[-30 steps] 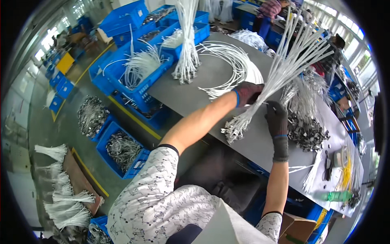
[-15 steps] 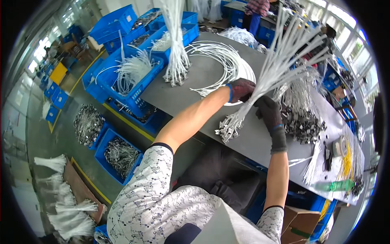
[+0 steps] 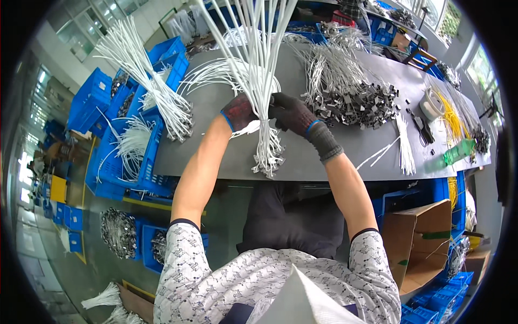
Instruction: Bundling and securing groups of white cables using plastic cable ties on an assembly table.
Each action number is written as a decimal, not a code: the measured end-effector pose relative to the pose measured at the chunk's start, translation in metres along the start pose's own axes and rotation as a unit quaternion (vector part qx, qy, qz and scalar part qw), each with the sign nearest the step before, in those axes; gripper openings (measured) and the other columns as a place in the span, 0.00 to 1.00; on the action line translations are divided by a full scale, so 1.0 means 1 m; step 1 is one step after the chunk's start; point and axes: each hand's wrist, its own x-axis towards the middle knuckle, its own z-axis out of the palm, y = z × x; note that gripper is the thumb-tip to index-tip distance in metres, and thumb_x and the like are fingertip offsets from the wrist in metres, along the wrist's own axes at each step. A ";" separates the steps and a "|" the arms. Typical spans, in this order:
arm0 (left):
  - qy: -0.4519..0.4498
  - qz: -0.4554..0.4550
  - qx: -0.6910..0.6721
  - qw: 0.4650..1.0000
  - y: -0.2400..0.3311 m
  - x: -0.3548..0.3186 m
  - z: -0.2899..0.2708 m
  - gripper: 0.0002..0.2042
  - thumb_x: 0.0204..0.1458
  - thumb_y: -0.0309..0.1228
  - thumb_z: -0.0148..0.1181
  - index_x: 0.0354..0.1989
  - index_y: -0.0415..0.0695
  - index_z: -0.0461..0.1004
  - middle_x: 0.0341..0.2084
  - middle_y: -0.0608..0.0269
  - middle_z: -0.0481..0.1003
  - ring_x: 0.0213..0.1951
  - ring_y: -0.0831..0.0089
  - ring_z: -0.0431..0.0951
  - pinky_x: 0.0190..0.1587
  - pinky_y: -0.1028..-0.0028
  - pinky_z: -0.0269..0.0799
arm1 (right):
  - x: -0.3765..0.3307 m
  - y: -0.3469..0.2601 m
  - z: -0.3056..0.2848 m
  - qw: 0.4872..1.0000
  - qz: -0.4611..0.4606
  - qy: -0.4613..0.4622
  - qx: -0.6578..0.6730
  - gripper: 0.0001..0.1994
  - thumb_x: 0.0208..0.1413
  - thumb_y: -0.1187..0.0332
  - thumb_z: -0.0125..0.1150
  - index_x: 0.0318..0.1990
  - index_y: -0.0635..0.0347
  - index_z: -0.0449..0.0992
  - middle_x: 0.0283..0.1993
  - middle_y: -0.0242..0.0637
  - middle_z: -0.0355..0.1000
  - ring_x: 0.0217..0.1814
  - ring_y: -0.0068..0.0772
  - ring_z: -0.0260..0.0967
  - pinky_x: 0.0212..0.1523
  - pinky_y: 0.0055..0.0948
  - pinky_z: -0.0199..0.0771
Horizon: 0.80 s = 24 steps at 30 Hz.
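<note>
A bundle of white cables [image 3: 263, 81] stands nearly upright in front of me, fanning out at the top. Its lower end, with small pale connectors [image 3: 268, 163], points down over the grey table [image 3: 216, 157]. My left hand [image 3: 239, 112], in a dark red and black glove, is closed on the bundle from the left. From the right, my gloved right hand [image 3: 294, 114] grips it at the same height, its fingertips partly hidden behind the cables. Behind the hands lies a loose coil of white cables [image 3: 208, 76], partly covered by the bundle.
Another white cable bundle [image 3: 154, 86] leans at the table's left, over blue crates [image 3: 156, 146]. To the right are a heap of cables with dark ends [image 3: 350, 102], a spool [image 3: 431, 105] and a green bottle [image 3: 458, 152]. A cardboard box [image 3: 426, 243] stands below right.
My view has turned to the right. The held bundle has gone from leaning right to nearly upright, and both hands now face each other across it.
</note>
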 end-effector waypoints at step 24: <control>-0.009 0.000 0.390 0.921 0.042 0.003 0.008 0.11 0.55 0.34 0.61 0.43 0.42 0.80 0.41 0.52 0.82 0.43 0.57 0.81 0.50 0.60 0.75 | -0.010 0.011 0.007 0.980 0.073 0.052 0.177 0.12 0.60 0.62 0.61 0.44 0.60 0.80 0.27 0.27 0.72 0.22 0.16 0.63 0.22 0.22 0.63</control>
